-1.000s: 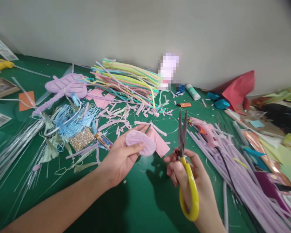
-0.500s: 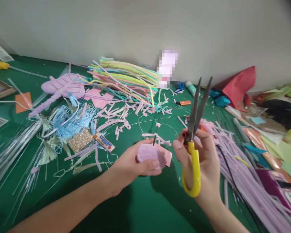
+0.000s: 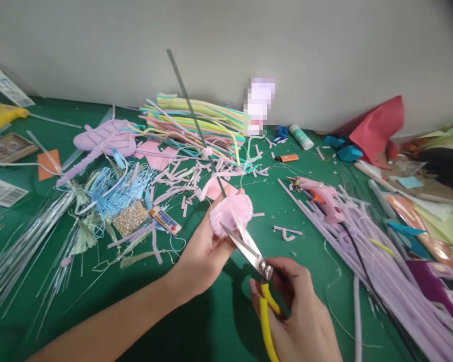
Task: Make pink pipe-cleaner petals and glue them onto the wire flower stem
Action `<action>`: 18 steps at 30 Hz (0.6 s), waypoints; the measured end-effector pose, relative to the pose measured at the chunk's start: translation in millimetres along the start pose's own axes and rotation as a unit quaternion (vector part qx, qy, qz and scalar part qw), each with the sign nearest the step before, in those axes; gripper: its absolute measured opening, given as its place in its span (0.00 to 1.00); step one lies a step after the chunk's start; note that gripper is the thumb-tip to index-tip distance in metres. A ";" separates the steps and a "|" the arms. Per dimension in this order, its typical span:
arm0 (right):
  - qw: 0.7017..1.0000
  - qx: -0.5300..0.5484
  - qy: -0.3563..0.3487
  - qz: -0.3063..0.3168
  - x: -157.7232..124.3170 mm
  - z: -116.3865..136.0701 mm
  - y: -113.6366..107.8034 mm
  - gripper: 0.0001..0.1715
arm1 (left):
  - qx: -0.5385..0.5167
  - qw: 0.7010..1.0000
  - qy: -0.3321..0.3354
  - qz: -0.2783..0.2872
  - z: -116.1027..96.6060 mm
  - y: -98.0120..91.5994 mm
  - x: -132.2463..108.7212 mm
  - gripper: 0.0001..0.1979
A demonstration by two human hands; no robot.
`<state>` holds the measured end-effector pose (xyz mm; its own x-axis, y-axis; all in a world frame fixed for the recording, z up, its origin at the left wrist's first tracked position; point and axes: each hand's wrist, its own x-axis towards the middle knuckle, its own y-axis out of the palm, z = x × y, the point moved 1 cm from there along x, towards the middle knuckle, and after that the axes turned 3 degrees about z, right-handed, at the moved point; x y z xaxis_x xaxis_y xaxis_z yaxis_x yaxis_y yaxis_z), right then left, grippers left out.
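Observation:
My left hand (image 3: 207, 251) is closed round a pale pink fuzzy disc (image 3: 232, 213) that looks made of pipe cleaners, its ribbed round face turned up. A thin dark green stick (image 3: 186, 95) rises from behind the disc, slanting to the upper left; a small pink fuzzy ball (image 3: 207, 152) sits on or in front of it. My right hand (image 3: 296, 301) grips scissors (image 3: 265, 291) with yellow handles. Their blades are parted and lie against or just over the disc's lower face; I cannot tell if they touch it. A pink paper piece (image 3: 219, 190) shows behind the disc.
A bundle of coloured pipe cleaners (image 3: 196, 120) lies at the back among cut scraps. Blue tassels (image 3: 111, 193) and a bag of gold beads (image 3: 131, 218) lie left. On the right, a pink glue gun (image 3: 324, 198) rests on lilac pipe cleaners (image 3: 385, 271). An orange lighter (image 3: 289, 158) lies behind.
The scissors have swung down from pointing upward to lying at the disc. My left hand has turned the disc face up, and the green stick now leans far to the upper left.

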<state>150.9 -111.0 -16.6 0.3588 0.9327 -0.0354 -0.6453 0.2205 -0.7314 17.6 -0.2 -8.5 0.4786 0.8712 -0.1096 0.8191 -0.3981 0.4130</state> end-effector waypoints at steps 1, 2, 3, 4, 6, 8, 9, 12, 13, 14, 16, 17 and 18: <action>1.000 0.002 -0.009 -0.002 0.4 0.7 -0.4 0.19 | 0.003 1.000 0.007 0.009 -0.3 0.9 -0.8 0.34; 1.000 0.003 -0.019 -0.002 1.1 1.2 -1.0 0.18 | -0.002 1.000 0.009 0.021 -0.5 1.5 -1.5 0.35; 1.000 0.001 -0.028 -0.001 1.8 1.3 -1.7 0.18 | -0.012 0.999 0.005 0.033 -0.6 1.7 -2.1 0.36; 0.999 -0.003 -0.034 0.002 2.5 1.2 -2.5 0.18 | -0.026 0.999 -0.005 0.043 -0.6 1.4 -2.5 0.37; 0.999 -0.016 -0.042 0.011 3.7 0.0 -4.1 0.17 | -0.069 0.995 -0.038 0.069 -0.9 0.0 -3.0 0.40; 0.998 -0.031 -0.044 0.021 4.9 -2.2 -5.4 0.16 | -0.137 0.985 -0.054 0.094 -3.5 -1.2 -2.8 0.41; 0.998 -0.038 -0.044 0.026 5.5 -3.6 -5.8 0.16 | -0.180 0.977 -0.047 0.101 -6.2 -1.3 -2.2 0.39; 0.996 -0.064 -0.050 0.030 7.8 -8.2 -6.0 0.16 | -0.254 0.964 -0.048 0.061 -15.1 0.0 1.8 0.22; 0.995 -0.073 -0.061 0.029 8.6 -9.5 -6.0 0.16 | -0.249 0.965 -0.064 0.045 -17.0 0.6 3.6 0.19; 0.993 -0.083 -0.074 0.027 9.3 -10.6 -6.1 0.17 | -0.241 0.968 -0.067 0.036 -18.2 1.0 5.4 0.17; 0.989 -0.105 -0.097 0.024 10.1 -12.0 -7.3 0.17 | -0.214 0.974 -0.067 0.025 -17.7 0.6 9.0 0.13; 0.988 -0.114 -0.105 0.025 10.4 -12.4 -8.8 0.17 | -0.200 0.977 -0.064 0.020 -16.3 -0.1 10.6 0.11; 0.987 -0.119 -0.108 0.027 10.7 -12.8 -10.8 0.17 | -0.189 0.980 -0.061 0.013 -14.4 -1.1 12.0 0.10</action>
<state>170.4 -107.0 -17.8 0.1595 0.9860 0.0490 -0.4742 0.1201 -0.8722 17.9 14.8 2.7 0.5506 0.8121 -0.1932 0.6421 -0.2641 0.7197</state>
